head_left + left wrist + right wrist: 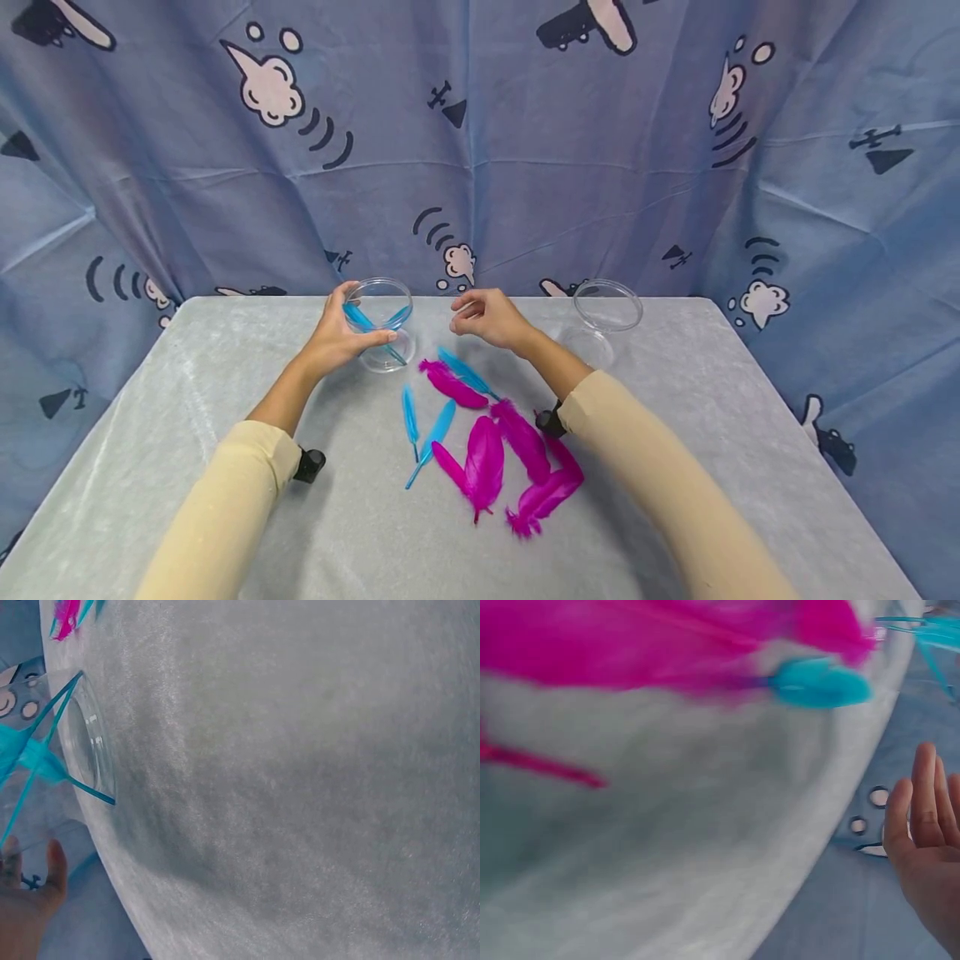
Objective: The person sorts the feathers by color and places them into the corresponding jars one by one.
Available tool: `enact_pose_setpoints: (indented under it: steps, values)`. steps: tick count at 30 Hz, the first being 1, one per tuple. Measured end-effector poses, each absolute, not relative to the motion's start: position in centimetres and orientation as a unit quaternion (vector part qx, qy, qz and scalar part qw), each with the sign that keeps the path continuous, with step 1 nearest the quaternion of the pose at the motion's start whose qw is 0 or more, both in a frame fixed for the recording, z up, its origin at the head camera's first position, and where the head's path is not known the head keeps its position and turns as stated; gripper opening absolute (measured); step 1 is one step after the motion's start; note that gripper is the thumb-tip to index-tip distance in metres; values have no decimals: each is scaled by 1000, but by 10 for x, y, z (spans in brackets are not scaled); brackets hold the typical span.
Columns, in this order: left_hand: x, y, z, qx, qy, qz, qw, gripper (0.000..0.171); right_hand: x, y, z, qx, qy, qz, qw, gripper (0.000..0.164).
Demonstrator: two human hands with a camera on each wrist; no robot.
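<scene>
My left hand (337, 337) grips a clear jar (395, 342) at the table's far side, thumb across its near side. Inside lean several blue feathers (358, 317); their quills reach the bottom in the left wrist view. Just right of that jar, my right hand (491, 318) hovers over the table with nothing in it, its fingers loosely extended in the right wrist view. Nearer to me lie three loose blue feathers (438, 427) and several magenta feathers (484, 462), some overlapping under the right forearm.
A second clear jar (588, 343) stands at the far right, beyond the right forearm. The grey table (360, 517) ends at a patterned blue curtain (510, 108). Dark wrist cameras (309, 465) sit on both sleeves, the right one close above the magenta feathers.
</scene>
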State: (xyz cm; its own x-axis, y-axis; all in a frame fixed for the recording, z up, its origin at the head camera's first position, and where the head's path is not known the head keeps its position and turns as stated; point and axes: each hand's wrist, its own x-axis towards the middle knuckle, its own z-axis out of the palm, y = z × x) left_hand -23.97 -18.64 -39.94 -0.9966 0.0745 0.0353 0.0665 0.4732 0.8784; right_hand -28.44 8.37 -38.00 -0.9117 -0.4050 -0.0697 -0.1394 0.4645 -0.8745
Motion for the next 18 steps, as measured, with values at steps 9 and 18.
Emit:
enact_pose_setpoints:
  steps: [9, 18]
  values:
    - [-243, -188, -401, 43, 860, 508, 5, 104, -280, 105, -410, -134, 868, -441, 186, 36]
    - [-247, -191, -401, 46, 860, 508, 6, 104, -275, 110, -429, -162, 868, -443, 156, 28]
